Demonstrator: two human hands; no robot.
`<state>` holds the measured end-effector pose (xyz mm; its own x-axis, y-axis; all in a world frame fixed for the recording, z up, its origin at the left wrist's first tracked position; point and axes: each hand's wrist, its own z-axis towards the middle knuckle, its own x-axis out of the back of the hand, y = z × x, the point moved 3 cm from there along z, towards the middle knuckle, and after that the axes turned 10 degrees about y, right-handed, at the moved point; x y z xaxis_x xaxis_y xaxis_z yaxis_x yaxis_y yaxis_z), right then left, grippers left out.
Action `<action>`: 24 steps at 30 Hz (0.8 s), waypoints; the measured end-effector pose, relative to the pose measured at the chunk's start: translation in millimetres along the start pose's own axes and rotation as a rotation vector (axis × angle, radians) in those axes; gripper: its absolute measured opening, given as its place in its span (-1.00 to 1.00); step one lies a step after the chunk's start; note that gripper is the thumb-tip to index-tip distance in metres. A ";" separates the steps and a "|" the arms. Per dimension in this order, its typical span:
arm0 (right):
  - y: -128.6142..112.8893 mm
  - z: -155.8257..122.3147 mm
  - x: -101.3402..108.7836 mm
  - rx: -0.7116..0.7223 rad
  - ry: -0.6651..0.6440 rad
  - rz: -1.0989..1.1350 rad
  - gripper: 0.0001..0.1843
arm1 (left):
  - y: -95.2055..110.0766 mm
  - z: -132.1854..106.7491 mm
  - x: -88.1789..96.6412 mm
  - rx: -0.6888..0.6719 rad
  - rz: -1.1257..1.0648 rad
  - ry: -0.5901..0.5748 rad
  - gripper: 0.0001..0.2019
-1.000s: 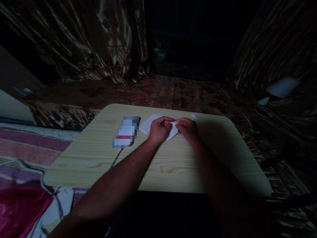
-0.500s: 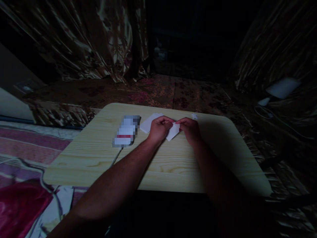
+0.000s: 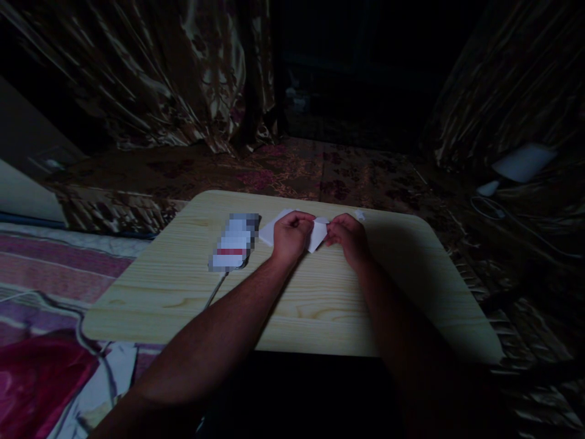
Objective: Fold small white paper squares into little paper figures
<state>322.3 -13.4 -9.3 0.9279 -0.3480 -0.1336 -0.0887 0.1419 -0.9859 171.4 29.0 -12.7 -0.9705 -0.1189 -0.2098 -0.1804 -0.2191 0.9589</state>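
A small folded sheet of white paper (image 3: 317, 236) is held up between my two hands over the table. My left hand (image 3: 291, 233) pinches its left side, fingers closed. At the right edge, the fingertips of my right hand (image 3: 350, 236) are closed on the paper too. More white paper (image 3: 273, 228) lies flat on the table just behind and left of my left hand, which partly covers it. Beyond my right hand sits a small white folded paper piece (image 3: 360, 214); its exact shape is too small to tell.
The light wood table (image 3: 292, 314) has rounded corners. On its left side lies a phone (image 3: 234, 242) with a blurred screen and a cable (image 3: 216, 289) running off it. A white lamp (image 3: 524, 162) stands at the right, and patterned curtains (image 3: 219, 73) hang behind.
My fingers have shifted on the folded paper, and its top flap now shows more between my hands. The right hand's fingers have moved slightly lower along the edge.
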 end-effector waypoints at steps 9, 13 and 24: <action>1.0 -3.5 -4.7 -0.043 0.021 0.002 -0.69 | 1.9 -0.6 1.6 -0.162 0.107 0.021 -0.88; 0.3 -4.8 -5.9 -0.087 0.033 0.037 -0.72 | 4.9 -2.7 0.8 -0.208 0.117 0.015 -0.88; 0.0 0.5 3.4 0.155 0.047 -0.296 -0.88 | 4.5 -3.3 -1.8 -0.013 -0.014 -0.090 -0.82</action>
<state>325.6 -14.1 -9.7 0.8871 -0.4371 0.1486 0.2419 0.1661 -0.9560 172.9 24.9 -8.7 -0.9783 -0.0286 -0.2051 -0.1930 -0.2331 0.9531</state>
